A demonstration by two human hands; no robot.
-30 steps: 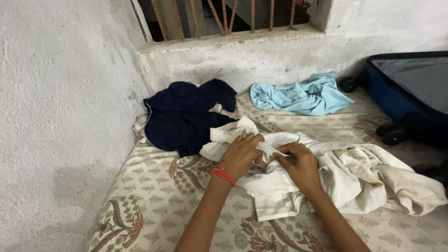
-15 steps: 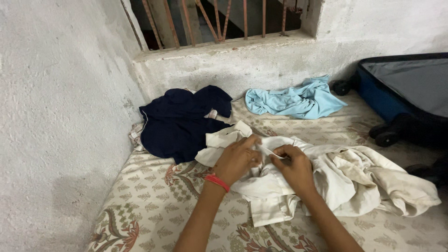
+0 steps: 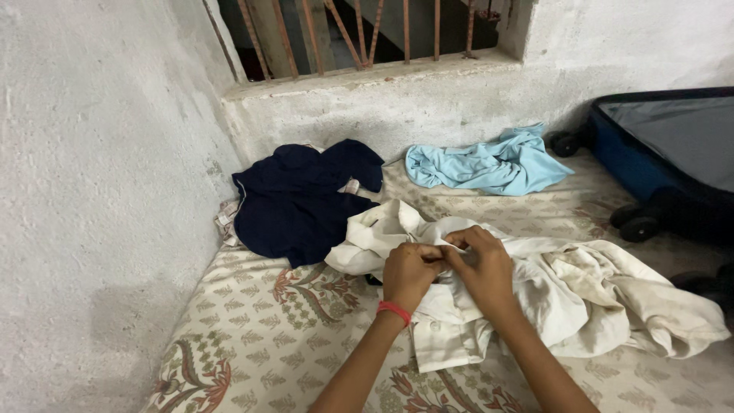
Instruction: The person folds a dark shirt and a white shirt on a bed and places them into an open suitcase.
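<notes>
1. Both hands, the left hand (image 3: pixel 409 273) and right hand (image 3: pixel 480 269), pinched a fold of the cream shirt (image 3: pixel 566 294) between closed fingertips.
2. It lay crumpled on the patterned mattress (image 3: pixel 252 336), beside a navy garment (image 3: pixel 294 199).

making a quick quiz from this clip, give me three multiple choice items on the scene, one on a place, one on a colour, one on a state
1. Where does the light blue garment lie?
A. by the wall under the barred window
B. inside the suitcase
C. on the floor

2. What colour is the band on the left wrist?
A. green
B. red
C. black

3. How is the cream shirt?
A. folded flat
B. hung up
C. crumpled, pinched by both hands

Answers:
1 A: it lies on the patterned mattress at the wall.
2 B: a red band shows there.
3 C: left hand and right hand meet on its rumpled cloth.
</notes>
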